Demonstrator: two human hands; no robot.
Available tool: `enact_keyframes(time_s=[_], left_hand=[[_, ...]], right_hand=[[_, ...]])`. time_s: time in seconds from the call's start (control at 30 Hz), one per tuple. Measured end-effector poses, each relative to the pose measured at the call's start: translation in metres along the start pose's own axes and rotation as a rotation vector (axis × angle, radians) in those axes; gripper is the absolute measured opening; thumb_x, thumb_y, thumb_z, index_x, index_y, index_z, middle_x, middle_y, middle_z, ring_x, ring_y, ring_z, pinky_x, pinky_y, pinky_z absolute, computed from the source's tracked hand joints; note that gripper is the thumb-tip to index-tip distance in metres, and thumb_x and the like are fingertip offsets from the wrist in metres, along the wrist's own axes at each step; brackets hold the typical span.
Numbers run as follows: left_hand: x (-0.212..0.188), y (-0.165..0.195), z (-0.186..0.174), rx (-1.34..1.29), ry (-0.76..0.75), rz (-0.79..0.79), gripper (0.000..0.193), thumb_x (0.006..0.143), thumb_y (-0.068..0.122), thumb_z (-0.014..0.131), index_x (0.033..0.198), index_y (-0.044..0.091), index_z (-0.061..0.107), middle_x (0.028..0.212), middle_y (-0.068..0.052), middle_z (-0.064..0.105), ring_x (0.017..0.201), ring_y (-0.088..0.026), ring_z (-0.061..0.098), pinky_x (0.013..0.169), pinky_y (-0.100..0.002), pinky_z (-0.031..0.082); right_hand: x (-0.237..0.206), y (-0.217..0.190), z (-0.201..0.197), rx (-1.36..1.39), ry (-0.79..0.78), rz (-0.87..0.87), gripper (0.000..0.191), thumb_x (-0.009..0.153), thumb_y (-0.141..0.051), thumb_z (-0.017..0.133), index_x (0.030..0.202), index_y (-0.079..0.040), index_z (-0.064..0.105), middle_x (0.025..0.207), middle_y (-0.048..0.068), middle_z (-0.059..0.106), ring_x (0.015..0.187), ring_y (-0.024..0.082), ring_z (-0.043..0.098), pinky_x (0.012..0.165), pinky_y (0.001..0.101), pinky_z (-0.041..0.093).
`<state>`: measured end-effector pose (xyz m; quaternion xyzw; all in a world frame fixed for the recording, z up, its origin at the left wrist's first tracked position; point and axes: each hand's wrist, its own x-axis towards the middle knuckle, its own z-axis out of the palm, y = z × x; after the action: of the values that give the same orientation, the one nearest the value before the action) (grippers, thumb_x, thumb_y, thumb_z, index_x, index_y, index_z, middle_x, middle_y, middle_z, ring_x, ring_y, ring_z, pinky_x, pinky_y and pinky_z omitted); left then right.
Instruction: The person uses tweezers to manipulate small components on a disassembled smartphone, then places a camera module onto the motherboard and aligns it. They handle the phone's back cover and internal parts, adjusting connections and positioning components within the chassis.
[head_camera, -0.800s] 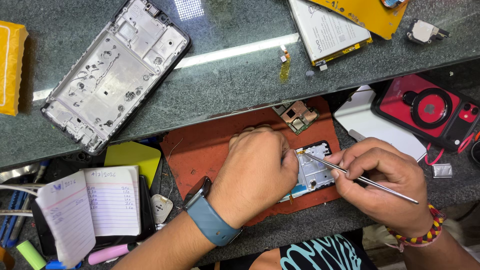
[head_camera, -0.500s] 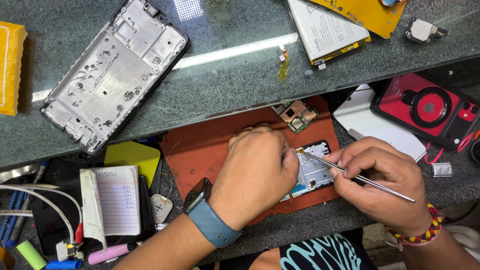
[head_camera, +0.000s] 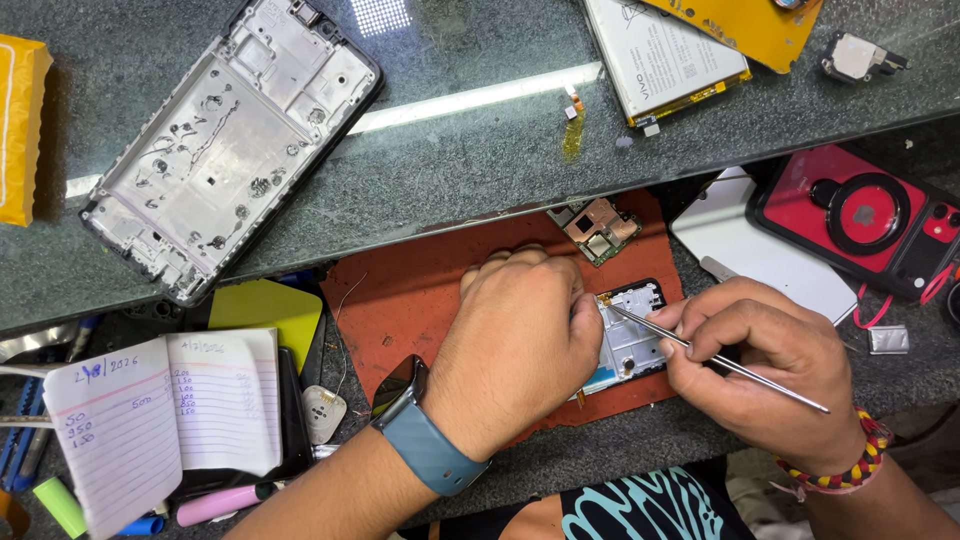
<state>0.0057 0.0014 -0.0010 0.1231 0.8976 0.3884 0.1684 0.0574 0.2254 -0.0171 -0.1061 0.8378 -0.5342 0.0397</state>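
Note:
My left hand (head_camera: 515, 340) presses down on an opened phone (head_camera: 630, 335) that lies on a rust-red work mat (head_camera: 410, 290); a blue-strapped watch is on that wrist. My right hand (head_camera: 765, 365) grips metal tweezers (head_camera: 700, 355), whose tips touch the phone's upper inside near my left fingers. A small circuit board (head_camera: 598, 228) rests on the mat just above the phone. Most of the phone is hidden under my left hand.
On the glass shelf above lie a bare phone frame (head_camera: 230, 140), a battery (head_camera: 665, 55) and a yellow sheet (head_camera: 760, 25). A red phone case (head_camera: 860, 215) and white panel (head_camera: 750, 250) sit right. An open notebook (head_camera: 165, 420), markers and cables crowd the left.
The notebook at the left has flipped open again after being half closed. Both hands and the tweezers stay almost in place over the phone.

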Motion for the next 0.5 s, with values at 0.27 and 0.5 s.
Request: enact_keyframes(time_s=[0.27,0.5], left_hand=[[-0.0012,-0.0002,0.0010,0.008,0.015,0.017,0.019,0.086,0.019,0.064,0.081,0.002,0.068,0.084,-0.019,0.067,0.088,-0.037,0.064,0.085,-0.053,0.046],[-0.0013,-0.0009,0.0011,0.015,0.028,0.036,0.020,0.086,0.020,0.064,0.081,0.001,0.068,0.084,-0.019,0.067,0.088,-0.038,0.064,0.084,-0.054,0.046]], right_hand=[[0.0020,-0.0017,-0.0004,-0.025,-0.014,-0.021,0.021,0.076,0.007,0.078,0.074,-0.005,0.060,0.088,0.008,0.068,0.095,0.020,0.078,0.075,0.0273,0.064],[0.0017,-0.0013,-0.0005,-0.010,-0.015,-0.001,0.022,0.076,0.007,0.078,0.074,-0.005,0.060,0.088,0.008,0.067,0.095,0.020,0.078,0.076,0.0271,0.063]])
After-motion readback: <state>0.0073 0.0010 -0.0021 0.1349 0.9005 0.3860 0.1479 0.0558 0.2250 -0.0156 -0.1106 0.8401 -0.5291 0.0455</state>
